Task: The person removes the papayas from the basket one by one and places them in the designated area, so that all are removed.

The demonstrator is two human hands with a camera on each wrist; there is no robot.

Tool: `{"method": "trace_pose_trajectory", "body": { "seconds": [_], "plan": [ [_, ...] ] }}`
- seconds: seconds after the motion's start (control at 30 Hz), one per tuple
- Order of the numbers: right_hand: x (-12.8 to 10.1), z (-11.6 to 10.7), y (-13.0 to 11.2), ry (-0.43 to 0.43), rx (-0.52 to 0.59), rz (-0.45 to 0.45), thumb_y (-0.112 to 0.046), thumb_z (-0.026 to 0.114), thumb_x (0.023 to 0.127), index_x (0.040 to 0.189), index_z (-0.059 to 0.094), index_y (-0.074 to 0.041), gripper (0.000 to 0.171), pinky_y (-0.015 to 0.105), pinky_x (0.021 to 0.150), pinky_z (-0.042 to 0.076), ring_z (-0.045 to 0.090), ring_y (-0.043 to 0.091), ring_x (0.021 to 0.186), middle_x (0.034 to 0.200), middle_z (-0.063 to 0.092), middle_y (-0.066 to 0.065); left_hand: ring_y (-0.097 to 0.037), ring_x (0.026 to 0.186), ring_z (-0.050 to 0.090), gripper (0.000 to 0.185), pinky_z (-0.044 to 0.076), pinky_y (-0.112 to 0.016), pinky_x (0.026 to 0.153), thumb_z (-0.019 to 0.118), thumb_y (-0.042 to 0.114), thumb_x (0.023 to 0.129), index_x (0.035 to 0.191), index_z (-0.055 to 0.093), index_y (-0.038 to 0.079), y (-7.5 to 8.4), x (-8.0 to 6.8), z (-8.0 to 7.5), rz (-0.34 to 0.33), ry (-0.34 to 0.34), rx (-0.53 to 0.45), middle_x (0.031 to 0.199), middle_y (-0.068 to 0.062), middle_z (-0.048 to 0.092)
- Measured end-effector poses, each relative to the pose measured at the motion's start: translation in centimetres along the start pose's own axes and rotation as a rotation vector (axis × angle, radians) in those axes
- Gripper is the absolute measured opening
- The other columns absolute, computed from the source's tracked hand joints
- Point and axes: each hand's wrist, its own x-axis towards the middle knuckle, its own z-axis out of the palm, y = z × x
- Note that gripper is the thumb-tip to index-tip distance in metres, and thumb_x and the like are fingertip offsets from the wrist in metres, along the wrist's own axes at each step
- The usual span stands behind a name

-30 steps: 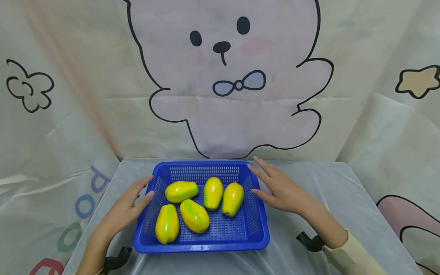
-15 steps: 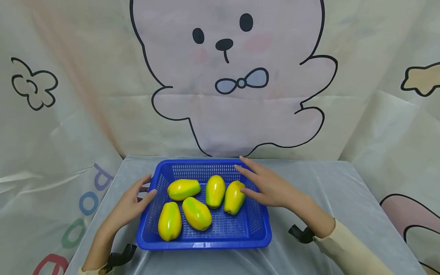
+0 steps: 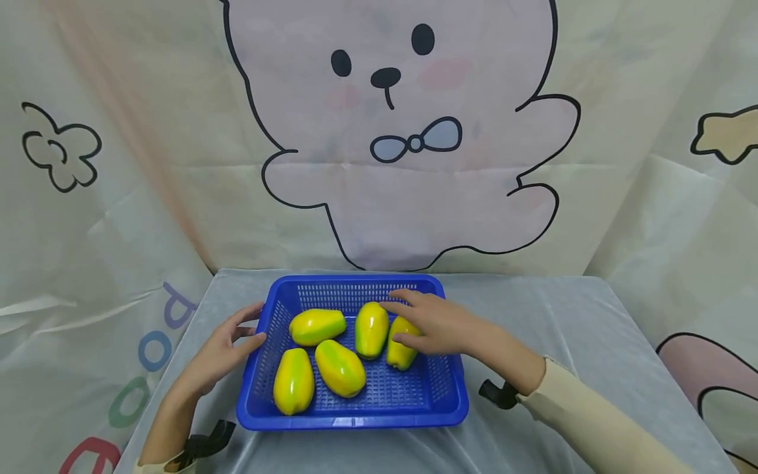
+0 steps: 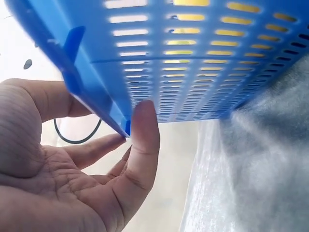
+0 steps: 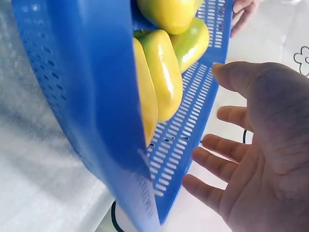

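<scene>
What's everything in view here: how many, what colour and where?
Basket: one, blue, on the table covering
Fruits: five, yellow-green, inside the basket
Table covering: one, grey, under the basket
Backdrop: panel count unclear, cream, back and sides
Printed bear: one, pale pink, backdrop centre
Printed bow tie: one, blue, on the bear
Printed flower: one, black outline, left
Printed star: one, tan, right edge
Printed letters: four, purple, blue, green, red, lower left
Printed shape: one, pink, lower right
Wrist straps: two, black, one per wrist
Sleeves: two, cream, forearms
Left hand: one, bare, basket's left rim
Right hand: one, bare, over rightmost fruits
</scene>
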Motion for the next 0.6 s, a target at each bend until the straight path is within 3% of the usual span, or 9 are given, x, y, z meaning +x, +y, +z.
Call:
{"method": "trace_pose_trajectory", "body": {
  "seconds": [0.2, 0.33, 0.43, 0.6],
  "plan": [
    [1.0, 0.0, -0.7, -0.018, -0.034, -0.035, -0.039, 0.068, 0.103, 0.146, 0.063, -0.018, 0.049, 0.048, 0.112, 0.054, 0.065, 0.026, 0.127, 0.142, 0.065, 0.008, -0.036, 0.122, 0.064, 0.075, 0.066, -0.045, 0.090, 0.070, 0.026, 0.101, 0.164, 0.033, 0.008, -0.2, 0.0, -0.5, -0.055, -0.017, -0.033, 0.155, -0.028, 0.048],
    [1.8, -0.1, -1.5, -0.057, -0.058, -0.042, -0.034, 0.070, 0.101, 0.133, 0.072, -0.016, 0.037, 0.043, 0.107, 0.056, 0.067, 0.022, 0.115, 0.131, 0.070, 0.005, -0.030, 0.117, 0.066, 0.075, 0.066, -0.037, 0.085, 0.069, 0.023, 0.102, 0.165, 0.032, 0.007, -0.2, 0.0, -0.8, -0.063, -0.030, -0.058, 0.154, -0.028, 0.049],
    [2.3, -0.2, -2.1, -0.116, -0.075, -0.031, -0.031, 0.073, 0.099, 0.128, 0.075, -0.017, 0.032, 0.044, 0.109, 0.055, 0.066, 0.021, 0.115, 0.129, 0.072, 0.004, -0.029, 0.115, 0.067, 0.074, 0.066, -0.035, 0.083, 0.069, 0.022, 0.102, 0.164, 0.033, 0.005, -0.3, 0.0, -0.9, -0.066, -0.035, -0.067, 0.155, -0.029, 0.049],
    [2.8, -0.2, -2.4, -0.187, -0.134, -0.010, -0.028, 0.079, 0.095, 0.132, 0.072, -0.023, 0.038, 0.044, 0.113, 0.053, 0.064, 0.020, 0.116, 0.132, 0.070, 0.002, -0.026, 0.111, 0.068, 0.075, 0.064, -0.031, 0.081, 0.070, 0.023, 0.101, 0.163, 0.034, 0.002, -0.3, 0.0, -1.1, -0.060, -0.051, -0.082, 0.156, -0.030, 0.048]
  ]
}}
